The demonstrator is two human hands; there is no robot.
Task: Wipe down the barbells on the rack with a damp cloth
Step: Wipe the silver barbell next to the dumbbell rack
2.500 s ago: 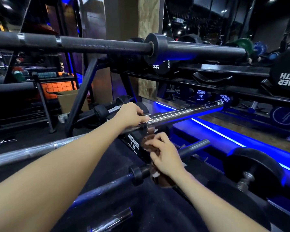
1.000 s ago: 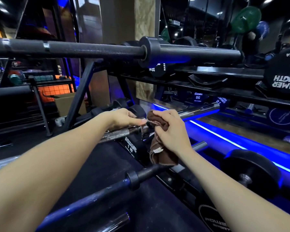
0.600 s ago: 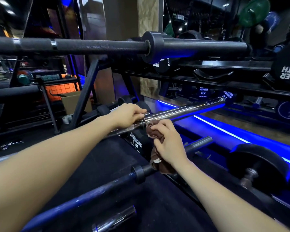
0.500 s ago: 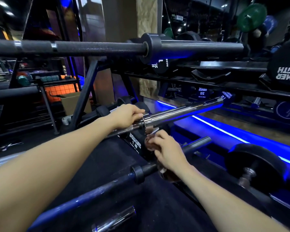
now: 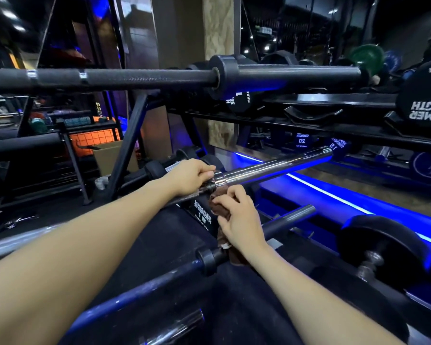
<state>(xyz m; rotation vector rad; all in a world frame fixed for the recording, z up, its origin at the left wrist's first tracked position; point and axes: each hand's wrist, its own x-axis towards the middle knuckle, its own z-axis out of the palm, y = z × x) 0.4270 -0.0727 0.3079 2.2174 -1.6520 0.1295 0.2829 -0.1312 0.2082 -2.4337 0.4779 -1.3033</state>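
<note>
You are partway through, working on the chrome barbell, the middle bar of those in view. Your left hand is curled round it just on the shaft side of its collar, steadying it. Your right hand sits just below that collar, fingers bunched round the brown cloth, whose upper edge lies at or just under the collar; I cannot tell whether it is touching the metal. The cloth's tail hangs down to the dark barbell below the chrome one. Nothing here shows which surfaces are already clean, so judge it this way: the chrome sleeve running away from the collar looks unwiped, as do the black barbell above the chrome one and the dark bar below it.
</note>
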